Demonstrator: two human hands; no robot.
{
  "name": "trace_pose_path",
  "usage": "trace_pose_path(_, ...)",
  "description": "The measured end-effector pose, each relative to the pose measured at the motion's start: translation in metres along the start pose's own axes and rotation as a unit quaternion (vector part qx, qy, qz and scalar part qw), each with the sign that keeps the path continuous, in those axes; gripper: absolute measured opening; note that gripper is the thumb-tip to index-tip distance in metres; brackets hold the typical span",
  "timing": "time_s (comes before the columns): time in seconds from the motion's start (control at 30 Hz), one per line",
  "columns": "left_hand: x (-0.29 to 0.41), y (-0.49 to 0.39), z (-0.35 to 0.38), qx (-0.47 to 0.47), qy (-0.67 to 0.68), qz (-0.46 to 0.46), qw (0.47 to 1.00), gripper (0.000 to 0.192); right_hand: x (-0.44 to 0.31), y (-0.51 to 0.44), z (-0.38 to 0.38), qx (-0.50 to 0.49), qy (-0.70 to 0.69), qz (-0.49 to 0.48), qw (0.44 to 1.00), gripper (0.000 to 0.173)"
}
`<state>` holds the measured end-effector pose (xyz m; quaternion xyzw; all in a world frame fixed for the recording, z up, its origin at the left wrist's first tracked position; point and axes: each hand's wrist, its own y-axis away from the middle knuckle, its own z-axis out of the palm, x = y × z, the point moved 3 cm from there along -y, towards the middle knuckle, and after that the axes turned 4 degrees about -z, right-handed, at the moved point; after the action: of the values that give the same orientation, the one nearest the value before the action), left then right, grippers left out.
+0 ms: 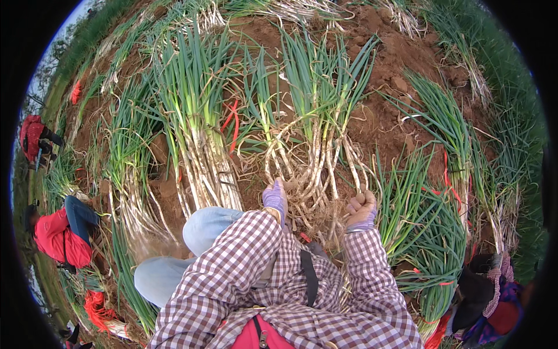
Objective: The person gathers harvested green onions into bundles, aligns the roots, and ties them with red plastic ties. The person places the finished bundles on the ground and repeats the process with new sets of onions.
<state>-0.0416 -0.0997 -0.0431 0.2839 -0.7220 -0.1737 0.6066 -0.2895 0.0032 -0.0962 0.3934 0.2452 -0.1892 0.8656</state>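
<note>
My left hand (pixel 275 200), in a purple glove with bare fingertips, is closed at the lower ends of a few long green onions (pixel 273 158). To the right, my right hand (pixel 362 211), gloved the same way, has its fingers curled around the root ends of thin green onions (pixel 348 155). Between both hands lies a loose pile of green onions (pixel 320 161), with white stalks, tangled roots and dry outer leaves. Their green tops point away from me. My fingers partly hide the ends they hold.
A thick bundle of green onions (pixel 205 161) lies left, near my knee (pixel 209 227), by a red tie strip (pixel 234 126). More bundles (pixel 449 118) lie right on brown soil (pixel 383 113). A person in red (pixel 65 237) is at left; another person (pixel 492 296) is at lower right.
</note>
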Motion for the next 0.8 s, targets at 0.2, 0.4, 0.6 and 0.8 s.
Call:
trace_pose_path(0.2,0.005,0.006,0.003,0.004,-0.016,-0.024,1.0,0.043,-0.138,0.041,-0.112,0.234,0.371,-0.417,0.796,0.024)
trace_pose_path(0.4,-0.001,0.005,0.011,-0.014,-0.009,-0.037,0.999,0.044,-0.102,0.18,-0.366,0.187,0.804,0.245,0.508,0.027)
trace_pose_path(0.6,0.005,0.018,0.017,-0.047,-0.039,-0.031,0.998,0.041,-0.022,0.164,-0.275,0.071,0.788,0.242,0.561,0.03)
trace_pose_path(0.8,-0.014,0.017,0.02,-0.078,-0.006,-0.076,0.994,0.046,0.076,0.003,-0.029,-0.116,0.248,0.169,0.947,0.091)
